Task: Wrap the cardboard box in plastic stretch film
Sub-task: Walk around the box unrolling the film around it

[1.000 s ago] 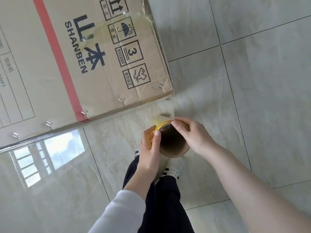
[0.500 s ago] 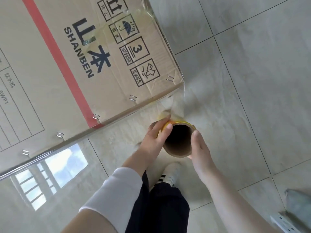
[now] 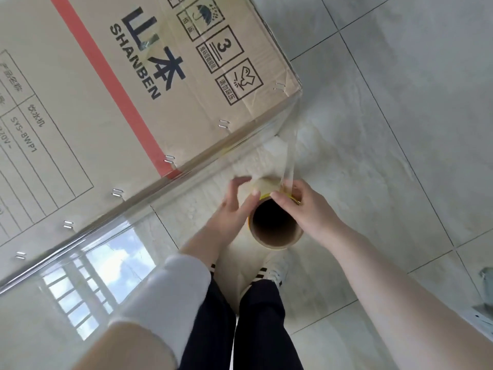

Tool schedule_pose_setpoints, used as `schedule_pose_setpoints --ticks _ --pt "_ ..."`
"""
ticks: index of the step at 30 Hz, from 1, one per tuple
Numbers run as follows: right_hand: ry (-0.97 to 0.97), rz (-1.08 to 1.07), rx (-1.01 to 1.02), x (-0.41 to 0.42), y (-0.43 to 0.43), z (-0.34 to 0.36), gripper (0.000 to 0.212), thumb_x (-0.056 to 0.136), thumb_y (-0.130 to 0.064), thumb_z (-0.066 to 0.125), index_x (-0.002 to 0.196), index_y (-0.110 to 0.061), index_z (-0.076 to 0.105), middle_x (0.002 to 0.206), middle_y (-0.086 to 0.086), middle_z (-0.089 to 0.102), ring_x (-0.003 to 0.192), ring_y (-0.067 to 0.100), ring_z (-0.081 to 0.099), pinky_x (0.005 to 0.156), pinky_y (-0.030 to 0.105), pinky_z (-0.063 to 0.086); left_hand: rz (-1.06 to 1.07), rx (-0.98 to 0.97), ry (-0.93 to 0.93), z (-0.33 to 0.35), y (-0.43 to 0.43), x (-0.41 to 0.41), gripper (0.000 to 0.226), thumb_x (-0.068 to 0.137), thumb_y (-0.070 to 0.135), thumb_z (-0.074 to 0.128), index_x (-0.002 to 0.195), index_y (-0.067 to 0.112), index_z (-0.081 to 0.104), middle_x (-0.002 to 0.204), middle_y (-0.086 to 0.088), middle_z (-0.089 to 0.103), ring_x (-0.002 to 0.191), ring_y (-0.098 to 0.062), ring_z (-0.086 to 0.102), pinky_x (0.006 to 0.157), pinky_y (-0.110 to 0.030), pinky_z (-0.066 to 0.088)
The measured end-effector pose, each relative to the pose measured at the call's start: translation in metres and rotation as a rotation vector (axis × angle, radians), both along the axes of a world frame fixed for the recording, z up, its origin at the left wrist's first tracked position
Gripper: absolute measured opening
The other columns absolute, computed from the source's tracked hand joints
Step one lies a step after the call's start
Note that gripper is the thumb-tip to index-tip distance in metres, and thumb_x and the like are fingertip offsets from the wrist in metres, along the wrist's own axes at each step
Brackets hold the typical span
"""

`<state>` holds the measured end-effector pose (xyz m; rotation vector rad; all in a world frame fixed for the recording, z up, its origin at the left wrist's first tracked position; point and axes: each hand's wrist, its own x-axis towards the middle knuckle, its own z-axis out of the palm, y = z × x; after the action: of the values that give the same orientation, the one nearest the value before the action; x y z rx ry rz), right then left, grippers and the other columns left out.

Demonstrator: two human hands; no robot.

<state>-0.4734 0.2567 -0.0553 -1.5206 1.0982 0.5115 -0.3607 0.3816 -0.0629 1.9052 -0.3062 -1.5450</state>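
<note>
right hand point(image 3: 306, 209) gripping stretch film roll point(image 3: 276, 243) at rim, fingers curling over edge. left hand point(image 3: 230, 209) lying flat against roll's side, fingers spreading, blurred. film strip point(image 3: 289, 150) stretching up from grip to cardboard box point(image 3: 133, 89) corner. bare tile floor point(image 3: 400, 129) lying open right of grip.

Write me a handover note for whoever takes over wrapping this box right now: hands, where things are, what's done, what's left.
Left hand: open, fingers straight, thumb against the stretch film roll.
Right hand: pinches the roll's top rim.
The roll is held upright just off the cardboard box's near corner; a film strip runs taut from that corner to it.
Done: film covers the box's near side face.
Left: carry the roll round the remaining sides; how many are wrapped is not visible.
</note>
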Motion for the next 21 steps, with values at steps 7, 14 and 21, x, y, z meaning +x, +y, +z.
schedule_pose_setpoints --ticks 7,14,21 --pt "-0.073 -0.651 0.235 -0.026 0.047 -0.004 0.089 0.064 -0.080 0.031 0.138 -0.032 0.041 0.143 -0.009 0.043 0.131 0.010 0.041 0.109 0.041 0.035 -0.263 -0.053 0.239 -0.008 -0.008 0.027 0.053 0.075 0.063 0.041 0.126 0.047 0.044 0.133 0.017 0.046 0.122 -0.006 0.043 0.088 -0.023 0.041" --pt "-0.008 -0.381 -0.012 -0.006 0.088 0.004 0.052 0.085 -0.063 0.037 0.114 -0.027 0.060 0.112 -0.003 0.063 0.103 0.015 0.056 0.083 0.029 0.045 0.362 -0.031 0.049 0.005 0.064 -0.021 0.047 0.075 0.068 0.039 0.115 0.046 0.050 0.114 0.007 0.060 0.113 -0.017 0.055 0.092 -0.043 0.050" --pt "0.037 -0.141 0.002 0.014 0.096 -0.002 0.061 0.073 -0.064 0.058 0.113 -0.018 0.054 0.105 -0.003 0.059 0.097 0.016 0.057 0.078 0.025 0.040 0.383 0.102 0.095 0.013 0.107 -0.020 0.042 0.093 0.053 0.037 0.117 0.019 0.042 0.116 -0.002 0.053 0.118 -0.019 0.050 0.095 -0.038 0.047"
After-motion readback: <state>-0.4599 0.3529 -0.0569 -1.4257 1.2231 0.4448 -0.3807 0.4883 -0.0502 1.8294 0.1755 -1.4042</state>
